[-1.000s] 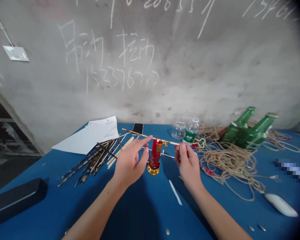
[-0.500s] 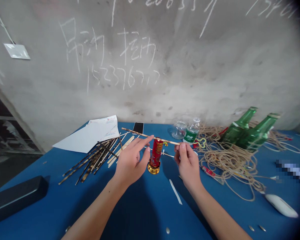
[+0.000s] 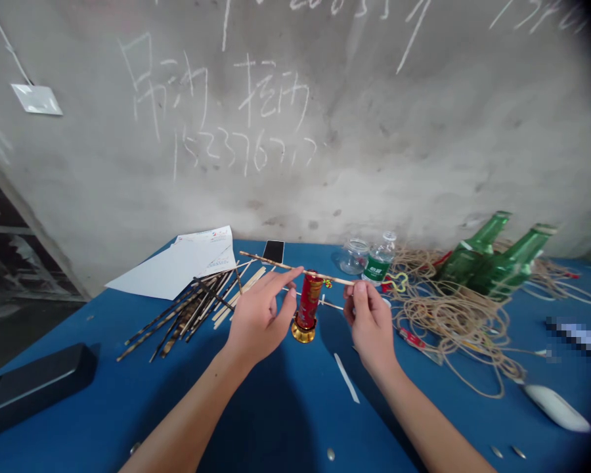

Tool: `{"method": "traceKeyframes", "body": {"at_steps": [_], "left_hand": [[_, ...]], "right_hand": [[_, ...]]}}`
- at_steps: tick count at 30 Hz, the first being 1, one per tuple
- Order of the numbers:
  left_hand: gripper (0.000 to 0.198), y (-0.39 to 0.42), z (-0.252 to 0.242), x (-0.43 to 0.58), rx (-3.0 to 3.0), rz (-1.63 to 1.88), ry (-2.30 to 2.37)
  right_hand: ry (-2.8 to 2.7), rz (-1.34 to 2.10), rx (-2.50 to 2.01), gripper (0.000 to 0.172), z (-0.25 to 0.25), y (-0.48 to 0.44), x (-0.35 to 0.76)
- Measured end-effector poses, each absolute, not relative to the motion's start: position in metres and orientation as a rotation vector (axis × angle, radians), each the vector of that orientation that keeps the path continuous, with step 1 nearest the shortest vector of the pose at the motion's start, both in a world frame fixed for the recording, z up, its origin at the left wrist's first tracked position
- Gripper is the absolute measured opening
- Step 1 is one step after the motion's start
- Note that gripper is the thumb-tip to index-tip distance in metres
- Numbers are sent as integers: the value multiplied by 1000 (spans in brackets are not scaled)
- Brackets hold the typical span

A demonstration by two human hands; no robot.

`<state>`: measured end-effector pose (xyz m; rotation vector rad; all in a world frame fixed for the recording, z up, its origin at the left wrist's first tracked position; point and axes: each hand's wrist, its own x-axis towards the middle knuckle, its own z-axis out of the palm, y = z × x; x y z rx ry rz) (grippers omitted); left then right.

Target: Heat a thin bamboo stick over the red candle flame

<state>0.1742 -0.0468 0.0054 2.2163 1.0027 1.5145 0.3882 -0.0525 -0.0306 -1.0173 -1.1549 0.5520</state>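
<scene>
A thin wooden stick [image 3: 276, 264] lies level across the top of a small red cylinder with a gold base [image 3: 306, 309], which stands upright on the blue table [image 3: 285, 407]. My right hand [image 3: 369, 322] pinches the stick's right end between thumb and fingers. My left hand [image 3: 259, 315] is just left of the cylinder, fingers loosely stretched, the fingertip touching the stick from below. A pile of dark and pale sticks [image 3: 197, 309] lies to the left of my left hand.
White paper sheets [image 3: 177, 266] and a phone [image 3: 273, 251] lie at the back. A small jar [image 3: 352, 256], a plastic bottle [image 3: 378, 259], two green glass bottles [image 3: 492, 259] and tangled twine [image 3: 453, 315] fill the right. A black box [image 3: 29, 387] sits front left, a white mouse [image 3: 556, 407] front right.
Almost nothing has moved. Both hands hold their places at the stick over the red cylinder; only the camera has shifted slightly.
</scene>
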Motion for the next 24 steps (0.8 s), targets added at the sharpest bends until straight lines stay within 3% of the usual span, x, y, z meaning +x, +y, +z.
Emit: {"method": "traceKeyframes", "body": {"at_steps": [24], "left_hand": [[38,-47,7,175,2160,1525,1037]], "right_hand": [[-1170,549,-1032,45,-26,-49,384]]}}
